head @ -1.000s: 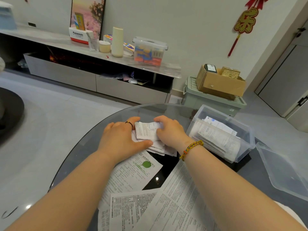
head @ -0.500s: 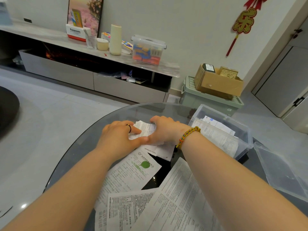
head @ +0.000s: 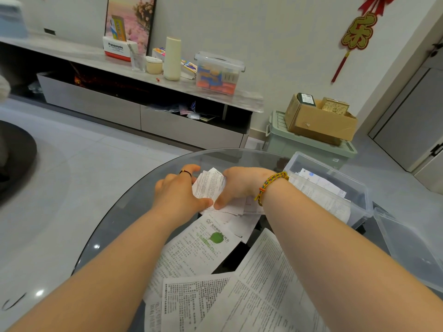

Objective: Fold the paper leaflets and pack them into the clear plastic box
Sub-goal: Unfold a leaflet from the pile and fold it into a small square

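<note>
A small folded white leaflet (head: pixel 209 185) is pinched between both hands over the round glass table (head: pixel 124 212). My left hand (head: pixel 178 195), with a dark ring, grips its left side. My right hand (head: pixel 242 185), with a beaded bracelet at the wrist, grips its right side. More creased leaflets lie under the hands. The clear plastic box (head: pixel 359 190) stands just right of my right wrist with several folded leaflets inside. Unfolded leaflets cover the near table: one with a green leaf print (head: pixel 203 245), a dense-text sheet (head: pixel 191 303) and a large sheet (head: pixel 263 291).
The box's clear lid (head: pixel 412 248) lies at the table's right edge. Beyond the table are a green storage bin (head: pixel 309 147) carrying a cardboard box (head: pixel 321 121), and a low TV cabinet (head: pixel 143 109) holding a lidded container, a cream cylinder and a tissue box.
Both hands have tilted the folded leaflet up off the pile and squeezed it narrower, thumbs meeting beneath it. The camera has shifted slightly.
</note>
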`<state>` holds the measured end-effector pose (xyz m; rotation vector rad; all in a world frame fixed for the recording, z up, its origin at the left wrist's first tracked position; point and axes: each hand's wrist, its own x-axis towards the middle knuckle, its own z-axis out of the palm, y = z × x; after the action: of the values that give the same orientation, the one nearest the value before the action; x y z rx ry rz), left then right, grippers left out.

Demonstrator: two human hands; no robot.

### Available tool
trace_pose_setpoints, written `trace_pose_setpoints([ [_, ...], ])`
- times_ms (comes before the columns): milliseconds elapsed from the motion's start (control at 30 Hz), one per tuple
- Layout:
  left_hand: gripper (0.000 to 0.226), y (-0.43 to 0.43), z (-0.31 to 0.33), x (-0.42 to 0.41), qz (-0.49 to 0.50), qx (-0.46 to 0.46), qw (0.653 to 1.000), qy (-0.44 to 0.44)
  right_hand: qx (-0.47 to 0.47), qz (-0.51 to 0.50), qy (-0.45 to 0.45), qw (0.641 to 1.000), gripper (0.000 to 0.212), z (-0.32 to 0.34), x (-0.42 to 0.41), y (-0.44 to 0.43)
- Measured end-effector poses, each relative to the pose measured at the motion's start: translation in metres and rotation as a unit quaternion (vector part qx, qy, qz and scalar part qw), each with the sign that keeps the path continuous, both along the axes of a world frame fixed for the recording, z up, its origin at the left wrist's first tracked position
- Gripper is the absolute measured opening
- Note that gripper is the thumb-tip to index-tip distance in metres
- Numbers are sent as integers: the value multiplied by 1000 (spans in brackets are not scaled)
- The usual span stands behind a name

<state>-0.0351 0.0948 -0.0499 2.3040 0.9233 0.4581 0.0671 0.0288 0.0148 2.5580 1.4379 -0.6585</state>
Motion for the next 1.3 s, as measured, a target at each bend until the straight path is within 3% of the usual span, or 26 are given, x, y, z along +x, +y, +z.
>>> trace_pose_setpoints([
  [167,88,-1,3,-2,-11,-25,1000,-7,64,14,33,997,40,-3,2,-1],
  [267,87,1,4,-6,-20,-134,987,-81,112,51,-8,992,21,-7,1,-3],
  [367,63,4,5,-9,-13,-234,950,-209,194,97,-72,974,16,-4,-4,-6],
  [467,30,3,8,-9,-5,-253,930,-269,303,94,-65,946,23,4,-5,-13],
  [567,24,2,11,-10,13,-252,920,-300,439,-7,18,898,14,8,2,-23],
  [700,26,1,11,-11,11,-238,925,-297,570,-173,149,789,7,-6,4,-34],
  [867,32,1,9,-10,-13,-243,933,-267,605,-302,306,670,7,-30,-11,-29],
  [933,34,0,9,-10,-19,-243,934,-262,604,-324,335,647,10,-35,-14,-26],
  [1033,31,-1,8,-10,-27,-238,939,-245,592,-352,357,631,18,-38,-13,-25],
  [1200,30,0,7,-7,-12,-252,939,-232,593,-366,303,651,8,-45,-8,-24],
  [1300,32,0,7,-7,-6,-250,941,-228,609,-357,323,630,5,-44,-7,-26],
])
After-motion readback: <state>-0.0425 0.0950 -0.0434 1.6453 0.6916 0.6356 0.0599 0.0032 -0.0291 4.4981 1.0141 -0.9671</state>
